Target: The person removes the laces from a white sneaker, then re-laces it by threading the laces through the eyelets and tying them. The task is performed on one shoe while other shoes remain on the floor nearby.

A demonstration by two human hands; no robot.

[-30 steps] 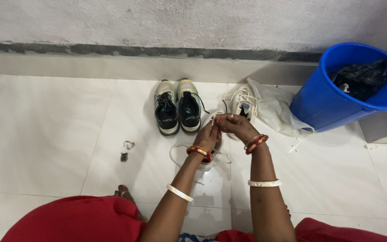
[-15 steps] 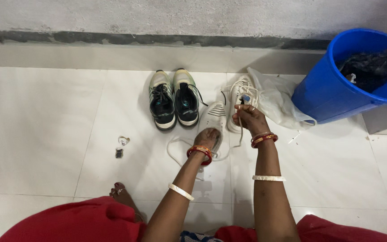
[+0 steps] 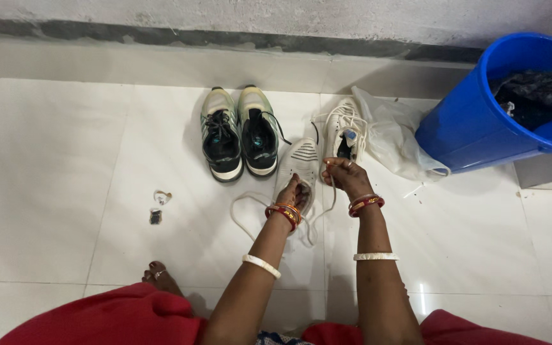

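Observation:
A white shoe (image 3: 303, 162) lies on the floor tiles in front of me. My left hand (image 3: 292, 192) rests on its heel end and grips it. My right hand (image 3: 344, 176) is raised just to the right of the shoe, pinching a white shoelace (image 3: 245, 203) that hangs down and loops across the floor to the left. A second white shoe (image 3: 342, 128) with loose laces stands just beyond my right hand. Both wrists wear red and white bangles.
A pair of grey and black sneakers (image 3: 238, 133) stands left of the white shoes. A white plastic bag (image 3: 394, 139) lies against a blue bucket (image 3: 480, 121) holding dark cloth. Two small bits (image 3: 158, 206) lie at left. The wall runs along the back.
My hands have parted from being joined over the shoe. The left dropped onto the shoe's heel, the right pulled the lace out to the right. The view shifted slightly.

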